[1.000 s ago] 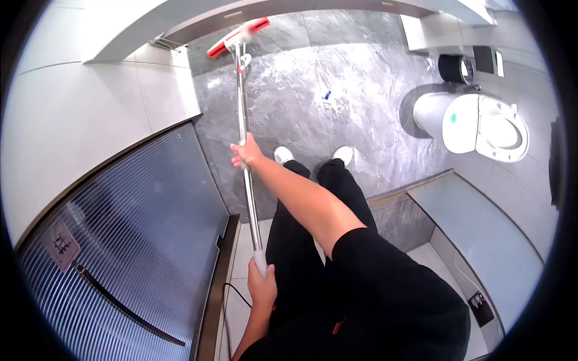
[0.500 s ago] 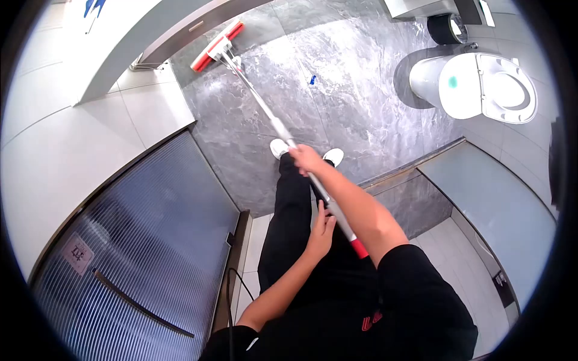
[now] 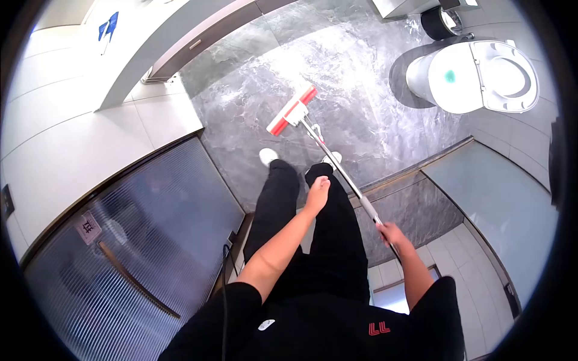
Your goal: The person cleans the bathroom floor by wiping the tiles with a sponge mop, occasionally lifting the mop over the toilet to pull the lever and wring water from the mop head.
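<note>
My right hand is closed around the lower part of a sponge mop's handle. The pole slants up and left to the mop head, a white clamp with a red-and-white strip, which rests on the grey floor in front of my feet. Away from the pole, my left hand hovers over my right thigh with its fingers curled in; nothing shows in it.
A white toilet stands at the right with a black bin behind it. To the left is a ribbed glass door with a dark handle. A low frosted panel borders the right. Black cable hangs by my left arm.
The mop head has come back toward my feet and to the right. My right hand moved down and right with the handle; my left hand left it. A small blue item on the floor no longer shows.
</note>
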`<state>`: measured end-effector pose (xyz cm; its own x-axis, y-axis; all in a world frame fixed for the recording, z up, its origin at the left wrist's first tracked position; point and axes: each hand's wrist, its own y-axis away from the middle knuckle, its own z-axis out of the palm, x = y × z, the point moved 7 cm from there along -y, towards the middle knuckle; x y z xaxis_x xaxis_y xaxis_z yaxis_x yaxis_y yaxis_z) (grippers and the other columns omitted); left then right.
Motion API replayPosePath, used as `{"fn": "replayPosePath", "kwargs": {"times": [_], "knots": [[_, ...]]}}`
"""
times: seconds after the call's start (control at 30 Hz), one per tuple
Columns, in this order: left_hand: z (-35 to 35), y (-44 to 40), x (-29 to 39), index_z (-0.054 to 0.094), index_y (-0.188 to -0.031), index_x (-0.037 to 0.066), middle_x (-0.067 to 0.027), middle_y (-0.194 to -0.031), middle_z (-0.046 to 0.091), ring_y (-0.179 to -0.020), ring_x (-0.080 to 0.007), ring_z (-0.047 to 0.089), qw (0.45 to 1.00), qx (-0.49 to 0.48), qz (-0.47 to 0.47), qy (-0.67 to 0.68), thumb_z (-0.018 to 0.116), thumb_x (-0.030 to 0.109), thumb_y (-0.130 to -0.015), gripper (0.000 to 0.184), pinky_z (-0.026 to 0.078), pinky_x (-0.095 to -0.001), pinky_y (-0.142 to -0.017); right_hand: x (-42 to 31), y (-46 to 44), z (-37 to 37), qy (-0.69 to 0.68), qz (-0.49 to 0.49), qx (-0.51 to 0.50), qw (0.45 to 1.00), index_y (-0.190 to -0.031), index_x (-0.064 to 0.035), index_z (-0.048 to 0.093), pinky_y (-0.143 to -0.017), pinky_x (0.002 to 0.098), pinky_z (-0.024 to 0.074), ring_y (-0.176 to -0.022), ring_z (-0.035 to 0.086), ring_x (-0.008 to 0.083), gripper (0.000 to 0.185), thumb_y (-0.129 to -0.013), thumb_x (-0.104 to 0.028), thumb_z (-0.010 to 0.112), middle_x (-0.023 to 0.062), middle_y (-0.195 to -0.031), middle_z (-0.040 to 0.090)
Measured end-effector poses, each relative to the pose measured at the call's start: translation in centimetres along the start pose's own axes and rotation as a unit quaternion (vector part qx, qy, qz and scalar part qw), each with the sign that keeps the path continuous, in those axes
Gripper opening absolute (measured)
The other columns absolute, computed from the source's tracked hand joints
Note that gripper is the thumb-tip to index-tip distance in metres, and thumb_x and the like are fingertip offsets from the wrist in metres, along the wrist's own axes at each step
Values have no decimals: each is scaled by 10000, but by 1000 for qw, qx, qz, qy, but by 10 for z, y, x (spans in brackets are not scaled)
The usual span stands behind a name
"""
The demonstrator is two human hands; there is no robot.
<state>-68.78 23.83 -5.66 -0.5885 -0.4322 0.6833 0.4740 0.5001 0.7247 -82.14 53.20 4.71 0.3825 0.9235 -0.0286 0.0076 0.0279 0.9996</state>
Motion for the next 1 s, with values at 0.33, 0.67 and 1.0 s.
{"fn": "replayPosePath", "kwargs": {"times": [0.33, 0.67, 1.0], "knots": [[88, 5, -60, 466, -1207, 41, -197, -1116, 572, -1023, -347, 564, 796, -184, -455, 354, 531, 593, -836, 668, 444, -482, -905, -47, 98, 68, 204, -102, 140, 964, -825, 43, 491, -649, 483, 452, -730, 559, 472, 196, -722, -91, 588, 285, -710, 554], [-200, -149, 20, 465, -847, 59, -62, -629, 513, -537, -205, 565, 924, -8, -182, 337, 556, 218, -910, 193, 503, -341, -496, -281, 41, 274, 77, -178, 63, 979, -853, 3, 495, -487, 384, 445, -517, 574, 290, 190, -798, -145, 602, 175, -617, 539], [-391, -263, 17, 408, -932, 52, -73, -694, 488, -504, -178, 502, 951, 99, -126, 265, 497, 179, -938, 156, 511, -344, -498, -422, -92, 411, -30, -236, -29, 971, -857, -32, 486, -378, 274, 389, -430, 493, 119, 134, -844, -132, 575, 27, -605, 502]]}}
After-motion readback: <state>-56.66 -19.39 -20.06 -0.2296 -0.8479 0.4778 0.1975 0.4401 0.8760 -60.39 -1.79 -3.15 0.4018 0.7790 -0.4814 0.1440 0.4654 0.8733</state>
